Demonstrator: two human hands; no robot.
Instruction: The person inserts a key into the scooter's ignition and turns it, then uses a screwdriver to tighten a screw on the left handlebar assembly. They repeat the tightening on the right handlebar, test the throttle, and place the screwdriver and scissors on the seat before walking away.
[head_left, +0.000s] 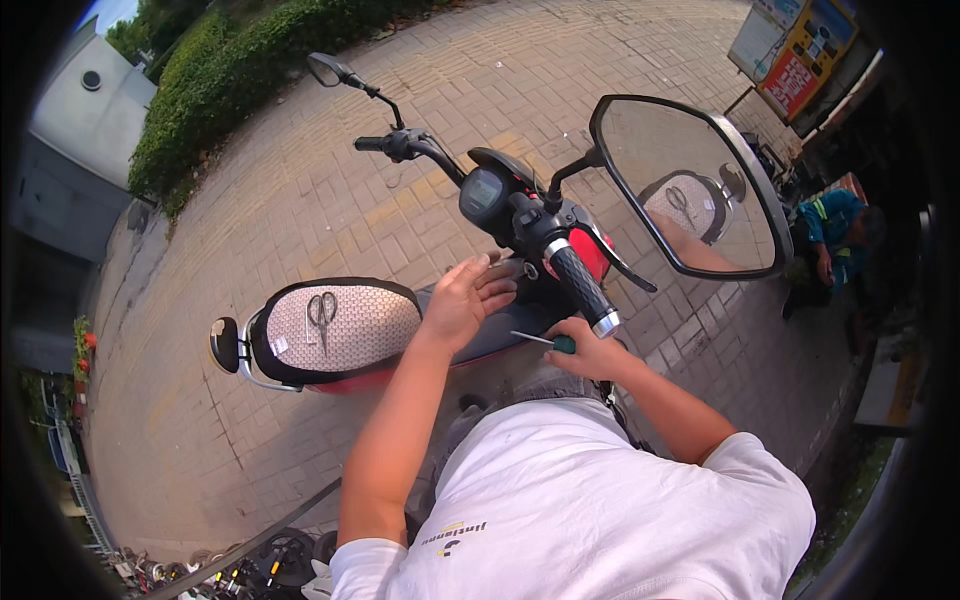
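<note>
A red and black electric scooter stands side-on before me, its handlebar to the right and its dark seat [500,330] to the left. My right hand [588,352] is closed around the green handle of a screwdriver [564,344], whose metal shaft points left over the seat. It is just below the scooter's right handlebar grip [580,285]. My left hand [468,303] is raised over the front of the seat, near the steering column, fingers stretched out. I see nothing held in it. Black-handled scissors [322,318] lie on the woven cover [290,330] of the rear seat.
A large mirror [690,185] juts out at the right above the handlebar, with the dashboard display [483,192] left of it. Another person [838,235] in a blue-green top crouches at far right. A hedge [215,90] borders the brick paving [300,190].
</note>
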